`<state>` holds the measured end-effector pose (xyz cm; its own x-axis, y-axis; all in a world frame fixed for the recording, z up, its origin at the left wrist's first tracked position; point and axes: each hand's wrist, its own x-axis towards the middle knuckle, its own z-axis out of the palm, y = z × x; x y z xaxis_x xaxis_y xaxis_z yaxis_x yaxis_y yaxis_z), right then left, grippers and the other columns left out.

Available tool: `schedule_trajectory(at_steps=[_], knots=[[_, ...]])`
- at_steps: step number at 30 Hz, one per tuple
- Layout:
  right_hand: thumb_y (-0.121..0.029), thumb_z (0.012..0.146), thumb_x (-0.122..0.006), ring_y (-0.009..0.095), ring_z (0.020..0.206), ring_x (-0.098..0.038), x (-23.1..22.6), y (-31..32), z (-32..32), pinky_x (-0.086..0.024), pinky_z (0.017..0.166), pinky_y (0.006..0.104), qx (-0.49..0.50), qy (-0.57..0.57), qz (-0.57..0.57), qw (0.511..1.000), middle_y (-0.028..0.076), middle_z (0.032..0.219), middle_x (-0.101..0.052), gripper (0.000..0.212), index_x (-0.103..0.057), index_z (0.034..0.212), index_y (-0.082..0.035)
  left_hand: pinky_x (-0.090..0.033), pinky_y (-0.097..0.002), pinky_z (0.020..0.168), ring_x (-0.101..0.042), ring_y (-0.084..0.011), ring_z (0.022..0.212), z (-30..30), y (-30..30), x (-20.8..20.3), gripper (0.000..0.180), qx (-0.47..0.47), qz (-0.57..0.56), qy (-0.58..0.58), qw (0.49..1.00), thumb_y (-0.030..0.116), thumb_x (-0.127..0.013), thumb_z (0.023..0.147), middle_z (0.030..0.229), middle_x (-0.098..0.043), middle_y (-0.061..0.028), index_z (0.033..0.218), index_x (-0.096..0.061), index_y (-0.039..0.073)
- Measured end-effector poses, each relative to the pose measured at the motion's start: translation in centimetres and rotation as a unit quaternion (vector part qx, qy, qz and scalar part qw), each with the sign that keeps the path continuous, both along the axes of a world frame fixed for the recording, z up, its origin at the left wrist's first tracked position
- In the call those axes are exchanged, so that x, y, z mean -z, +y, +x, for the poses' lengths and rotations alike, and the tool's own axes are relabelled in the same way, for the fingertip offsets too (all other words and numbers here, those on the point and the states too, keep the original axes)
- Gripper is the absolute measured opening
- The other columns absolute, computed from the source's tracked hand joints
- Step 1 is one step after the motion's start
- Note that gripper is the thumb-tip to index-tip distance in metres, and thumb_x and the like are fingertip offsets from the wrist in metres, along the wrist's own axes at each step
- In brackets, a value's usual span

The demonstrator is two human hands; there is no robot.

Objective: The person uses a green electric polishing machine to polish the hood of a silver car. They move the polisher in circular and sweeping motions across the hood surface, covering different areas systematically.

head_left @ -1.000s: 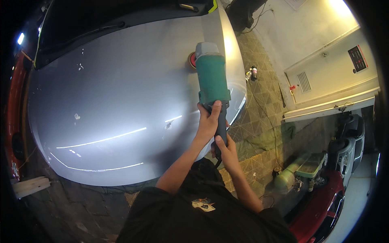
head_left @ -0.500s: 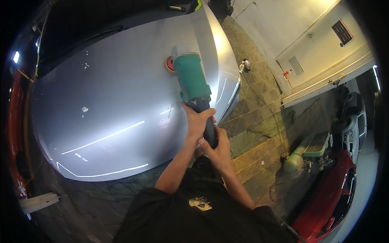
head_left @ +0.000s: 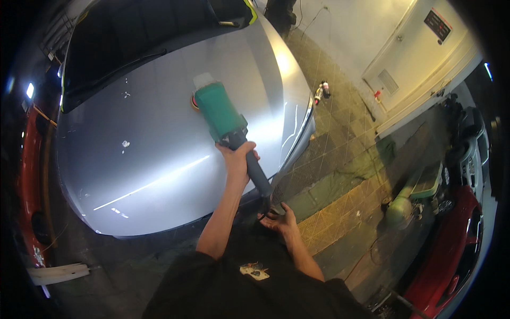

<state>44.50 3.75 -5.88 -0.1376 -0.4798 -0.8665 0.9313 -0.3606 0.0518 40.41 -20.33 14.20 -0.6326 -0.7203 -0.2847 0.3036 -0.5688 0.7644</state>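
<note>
A green and black car polisher (head_left: 220,114) is over the silver car hood (head_left: 159,122), its red-edged round pad (head_left: 195,103) at the hood's surface. Wrapped round the polisher's neck, just behind the green body, is my left hand (head_left: 237,159). My right hand (head_left: 283,220) is at the tail end of the black handle, palm turned up. Its fingers curl round the black cord there, with the thumb held apart. White blobs of paste (head_left: 125,144) dot the hood's left half, and bright light streaks reflect across it.
The dark windshield (head_left: 149,42) with yellow-green tape lies beyond the hood. Bottles (head_left: 322,91) stand on the tiled floor to the right. A green tank (head_left: 399,211) and a red car (head_left: 446,255) are at far right. An orange-red car (head_left: 33,170) is on the left.
The polisher has moved left across the hood, with my left hand on it. My right hand has slid from the handle down to its tail end and cord. The view has shifted slightly.
</note>
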Motion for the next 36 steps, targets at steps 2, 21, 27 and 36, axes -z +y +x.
schedule_trajectory(at_steps=[2,21,27,36], knots=[[-0.060,0.094,-0.062,0.044,0.120,-0.054,2.4,-1.6,0.7,-0.049,0.104,0.0550,-0.044,-0.044,0.018,0.998,0.030,0.132,-0.052,0.090,-0.035,0.142,0.012,-0.056,-0.0382,0.049,-0.063,-0.0237,0.059,-0.1,-0.1,-0.1,0.074,-0.006,-0.001,-0.024,1.000,-0.008,-0.071,0.079,0.090,-0.057,-0.0151,0.130,-0.020,0.010],[-0.020,0.102,-0.045,0.029,0.076,-0.065,6.2,29.9,1.9,-0.057,0.065,0.0392,0.822,0.134,-0.124,0.540,0.020,0.098,-0.067,0.030,-0.057,0.116,0.004,-0.057,-0.0377,0.048,-0.061,-0.0227,0.057,-4.9,-2.1,-0.3,0.076,0.022,0.004,0.034,0.999,-0.009,-0.072,0.076,0.097,-0.054,-0.0178,0.129,-0.020,0.009],[-0.026,0.104,-0.061,0.021,0.121,-0.051,-14.1,31.7,6.7,-0.045,0.097,0.0393,0.558,0.757,-0.082,0.331,0.003,0.132,-0.062,0.035,-0.063,0.135,-0.009,-0.056,-0.0371,0.048,-0.061,-0.0220,0.056,-3.9,-2.5,-0.8,0.071,0.033,0.015,0.033,0.999,-0.007,-0.072,0.076,0.092,-0.055,-0.0170,0.124,-0.022,0.006],[-0.029,0.101,-0.063,0.018,0.104,-0.057,-47.5,8.4,3.0,-0.048,0.085,0.0338,-0.048,0.964,-0.073,-0.249,0.007,0.122,-0.065,0.044,-0.057,0.139,-0.008,-0.054,-0.0350,0.047,-0.062,-0.0211,0.055,1.8,-7.0,-0.8,0.056,0.061,-0.008,0.039,0.997,-0.005,-0.071,0.078,0.080,-0.058,-0.0111,0.118,-0.034,0.005]])
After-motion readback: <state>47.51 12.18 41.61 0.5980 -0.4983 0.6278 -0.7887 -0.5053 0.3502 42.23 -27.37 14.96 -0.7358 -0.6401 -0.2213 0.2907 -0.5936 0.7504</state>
